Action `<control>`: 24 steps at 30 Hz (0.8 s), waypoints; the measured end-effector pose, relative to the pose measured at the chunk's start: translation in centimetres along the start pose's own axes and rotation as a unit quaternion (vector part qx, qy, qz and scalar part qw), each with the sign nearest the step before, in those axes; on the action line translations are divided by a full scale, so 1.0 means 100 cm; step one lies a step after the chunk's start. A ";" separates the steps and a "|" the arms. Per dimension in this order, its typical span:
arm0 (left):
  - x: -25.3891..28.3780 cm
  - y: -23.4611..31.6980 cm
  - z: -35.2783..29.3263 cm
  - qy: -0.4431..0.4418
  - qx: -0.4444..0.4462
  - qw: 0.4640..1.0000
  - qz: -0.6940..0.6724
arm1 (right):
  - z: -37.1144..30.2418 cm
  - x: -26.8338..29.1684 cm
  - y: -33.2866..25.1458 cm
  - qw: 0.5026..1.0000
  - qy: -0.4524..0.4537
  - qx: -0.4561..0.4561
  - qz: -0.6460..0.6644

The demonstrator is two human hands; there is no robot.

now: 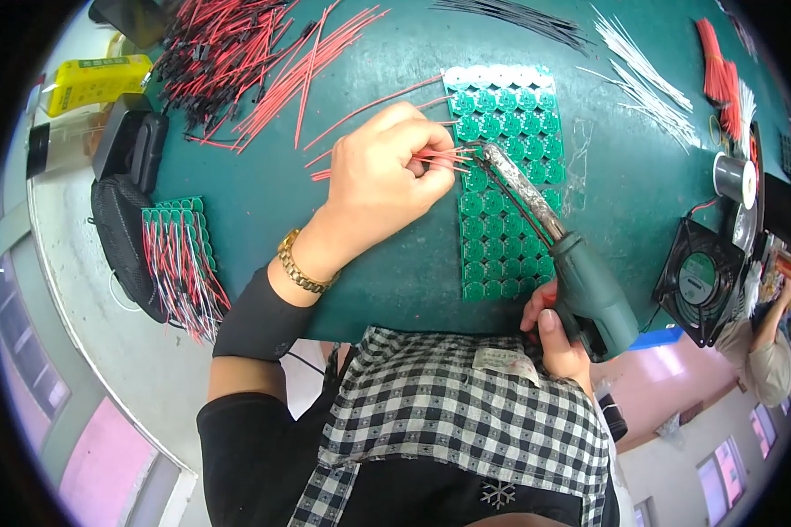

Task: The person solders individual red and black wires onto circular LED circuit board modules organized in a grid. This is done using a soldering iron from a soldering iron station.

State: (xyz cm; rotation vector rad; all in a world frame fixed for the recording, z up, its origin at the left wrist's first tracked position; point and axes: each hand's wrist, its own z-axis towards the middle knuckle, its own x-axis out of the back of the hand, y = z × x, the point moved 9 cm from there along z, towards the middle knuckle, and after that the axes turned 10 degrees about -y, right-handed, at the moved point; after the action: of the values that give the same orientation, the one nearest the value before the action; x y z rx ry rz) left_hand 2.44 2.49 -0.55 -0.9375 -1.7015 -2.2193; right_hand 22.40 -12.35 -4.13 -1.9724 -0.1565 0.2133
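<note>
My left hand [387,162] is closed on several red wires [444,156], their ends pointing right over a panel of round green circuit boards [505,233]. In my right hand [558,338] is a dark green soldering gun [593,294]. Its long metal barrel [520,183] slants up and left, and the tip is close to the wire ends; whether they touch I cannot tell. More red wires stretch leftward from the upper left edge of the panel, partly hidden behind my left hand. The top row of boards looks pale in the glare.
A heap of red and black wires [224,66] covers the far left. White wires [646,79] and black wires [518,19] lie at the back. Rightward are a solder spool [735,180] and a black fan [701,279]. Wired boards [180,255] hang over the left edge. Another person [769,351] is at far right.
</note>
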 end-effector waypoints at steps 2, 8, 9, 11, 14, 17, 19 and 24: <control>0.000 0.000 0.000 0.000 0.001 1.000 -0.001 | 0.001 0.001 0.000 1.000 -0.012 -0.001 -0.017; -0.002 0.001 0.000 -0.002 -0.008 1.000 0.007 | -0.001 -0.001 -0.003 1.000 0.007 0.002 -0.020; -0.002 0.001 0.000 -0.003 -0.009 1.000 0.007 | -0.001 0.000 -0.002 1.000 0.010 -0.006 -0.014; -0.003 0.001 0.000 -0.004 -0.010 1.000 0.009 | -0.002 -0.001 -0.006 0.999 0.030 0.026 0.028; -0.003 -0.001 -0.001 -0.003 -0.009 1.000 0.008 | -0.004 0.004 -0.011 0.991 0.074 0.071 0.090; -0.005 -0.004 -0.002 -0.014 0.005 1.000 0.006 | -0.004 0.010 -0.011 0.983 0.102 0.088 0.128; -0.005 -0.005 -0.002 -0.006 0.008 1.000 0.009 | -0.005 0.013 -0.011 0.981 0.117 0.087 0.127; -0.008 -0.007 -0.001 -0.008 0.012 1.000 0.007 | -0.005 0.018 -0.011 0.979 0.118 0.103 0.135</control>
State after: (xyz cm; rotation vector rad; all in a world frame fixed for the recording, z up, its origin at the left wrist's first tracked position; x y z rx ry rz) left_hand 2.65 2.49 -1.56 -0.9599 -1.7198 -2.1830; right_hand 24.24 -11.97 -3.07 -1.7915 0.2780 0.1619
